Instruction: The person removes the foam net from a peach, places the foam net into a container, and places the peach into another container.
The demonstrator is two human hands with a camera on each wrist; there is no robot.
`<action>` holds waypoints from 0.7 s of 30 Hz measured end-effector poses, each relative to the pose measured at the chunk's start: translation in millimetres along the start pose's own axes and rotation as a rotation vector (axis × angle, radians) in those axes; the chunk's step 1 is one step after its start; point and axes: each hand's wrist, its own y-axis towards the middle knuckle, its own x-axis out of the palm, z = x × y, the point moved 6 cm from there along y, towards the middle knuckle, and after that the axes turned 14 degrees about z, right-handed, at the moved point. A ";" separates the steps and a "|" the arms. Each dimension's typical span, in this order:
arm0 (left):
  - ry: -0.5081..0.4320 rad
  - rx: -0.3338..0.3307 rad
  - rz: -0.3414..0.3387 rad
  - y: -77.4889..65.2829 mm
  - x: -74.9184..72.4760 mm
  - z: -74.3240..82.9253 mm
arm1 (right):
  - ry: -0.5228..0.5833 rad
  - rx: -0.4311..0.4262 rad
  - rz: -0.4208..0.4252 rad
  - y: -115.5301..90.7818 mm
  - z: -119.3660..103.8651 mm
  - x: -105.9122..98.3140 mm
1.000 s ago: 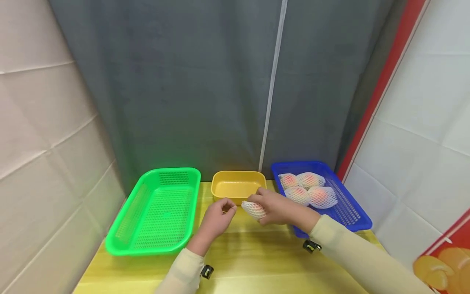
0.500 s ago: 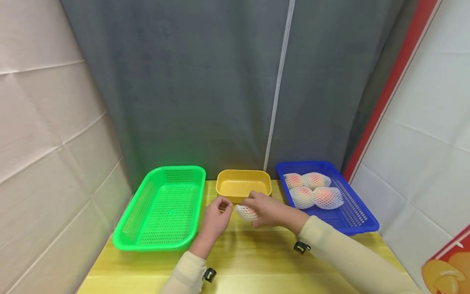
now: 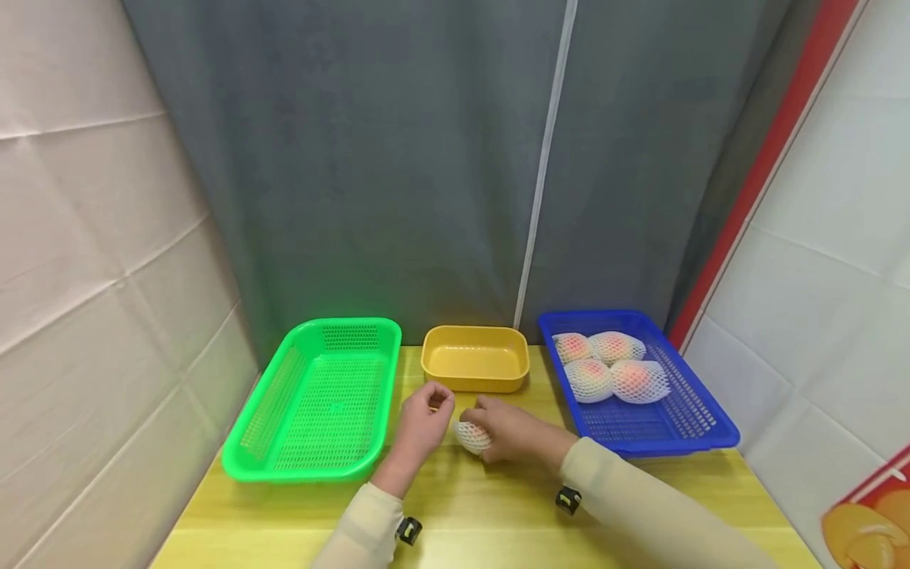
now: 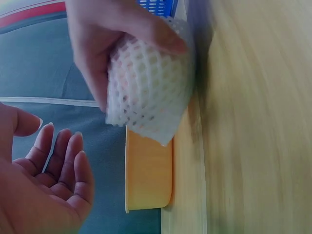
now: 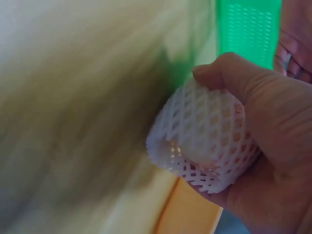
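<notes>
My right hand grips a pinkish fruit in a white foam net, low over the table in front of the yellow tub. Up close in the right wrist view, thumb and fingers wrap the netted fruit, whose open net end points away from the palm. My left hand hovers just left of it, fingers loosely bent and holding nothing; the left wrist view shows its palm bare. Several more netted fruits lie together in the blue basket on the right.
A green mesh basket with nothing in it stands on the left of the wooden table. Behind the containers hangs a grey curtain. Pale wall sheets rise at both sides.
My right hand has carried the netted fruit from the yellow tub's front edge toward me and slightly left, lower over the table. The left hand has barely moved; the view has shifted a little.
</notes>
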 end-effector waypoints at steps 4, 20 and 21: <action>0.003 -0.006 -0.005 -0.8 1.8 -0.3 | -0.003 -0.027 0.028 -0.1 -4.2 4.1; 0.019 -0.016 -0.040 -0.7 3.4 -2.2 | -0.069 0.008 -0.054 3.1 -10.7 6.4; 0.022 -0.019 -0.044 -1.3 3.6 -2.8 | -0.067 0.012 -0.049 1.7 -10.6 6.2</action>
